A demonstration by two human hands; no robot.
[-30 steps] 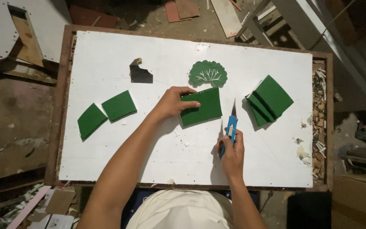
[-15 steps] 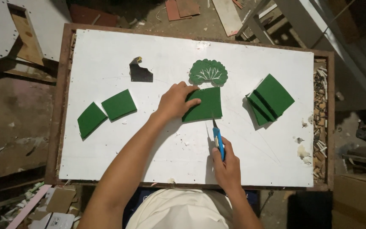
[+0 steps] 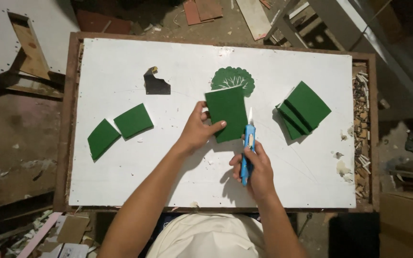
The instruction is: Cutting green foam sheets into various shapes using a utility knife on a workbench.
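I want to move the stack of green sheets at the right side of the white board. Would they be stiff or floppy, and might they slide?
The stack of green sheets looks thin and slightly curved, so each sheet probably bends easily. It seems light for its size. The sheets lie fanned out on the smooth white board, so they would likely slide apart if pushed.
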